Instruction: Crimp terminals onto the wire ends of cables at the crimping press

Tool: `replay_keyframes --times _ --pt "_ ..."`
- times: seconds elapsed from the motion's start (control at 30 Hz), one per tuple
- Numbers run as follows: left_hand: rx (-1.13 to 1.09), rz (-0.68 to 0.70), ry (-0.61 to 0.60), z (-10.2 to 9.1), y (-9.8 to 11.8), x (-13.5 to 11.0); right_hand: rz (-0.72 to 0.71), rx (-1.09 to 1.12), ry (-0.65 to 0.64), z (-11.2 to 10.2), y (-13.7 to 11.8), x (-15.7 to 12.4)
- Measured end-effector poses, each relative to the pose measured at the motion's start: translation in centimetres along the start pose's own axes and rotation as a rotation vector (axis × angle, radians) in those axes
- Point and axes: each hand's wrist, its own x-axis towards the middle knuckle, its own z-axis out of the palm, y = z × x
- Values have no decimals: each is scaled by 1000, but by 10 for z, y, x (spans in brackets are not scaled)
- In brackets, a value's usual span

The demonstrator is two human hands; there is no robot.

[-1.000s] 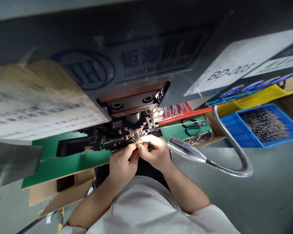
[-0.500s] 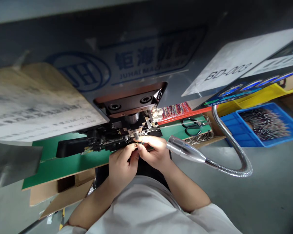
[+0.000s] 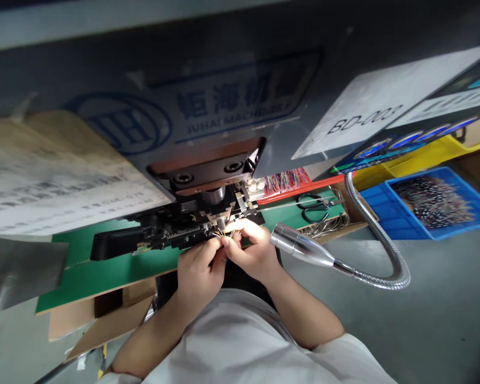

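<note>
My left hand (image 3: pixel 199 268) and my right hand (image 3: pixel 253 249) meet in front of the black tooling (image 3: pixel 184 226) of a grey press machine (image 3: pixel 232 101). Both pinch a small bundle of thin wires (image 3: pixel 223 233), whose fanned yellow ends point at the metal die under the ram. The fingers of both hands are closed round the wires. A gooseneck lamp (image 3: pixel 304 247) lights the right hand brightly from the right.
A green board (image 3: pixel 104 266) lies under the tooling on cardboard. Scissors (image 3: pixel 314 205) and a red tray of coloured wires (image 3: pixel 288 181) sit behind the lamp. A blue bin (image 3: pixel 432 205) of dark wire pieces and a yellow bin (image 3: pixel 424 157) stand at the right.
The wire ends now fan out visibly between my fingertips just under the die. My hands have stayed almost in place while the view shifted slightly.
</note>
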Motion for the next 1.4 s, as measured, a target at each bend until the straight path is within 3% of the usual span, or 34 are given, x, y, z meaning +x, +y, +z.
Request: replay_keyframes --times 0.13,0.3,0.6,1.23,1.4 --pt "-75 2 -56 -1 0 -1 60 59 -57 -3 -6 2" --pt "-114 -26 -63 0 -1 -1 137 49 -8 -1 -8 1" --pt "-77 -75 -28 2 -1 0 -33 -58 46 4 5 -4" --pt "-21 -75 9 -1 0 0 -59 -21 58 7 5 -1" --pt "-18 -38 11 -2 1 1 3 -59 61 5 -1 -2"
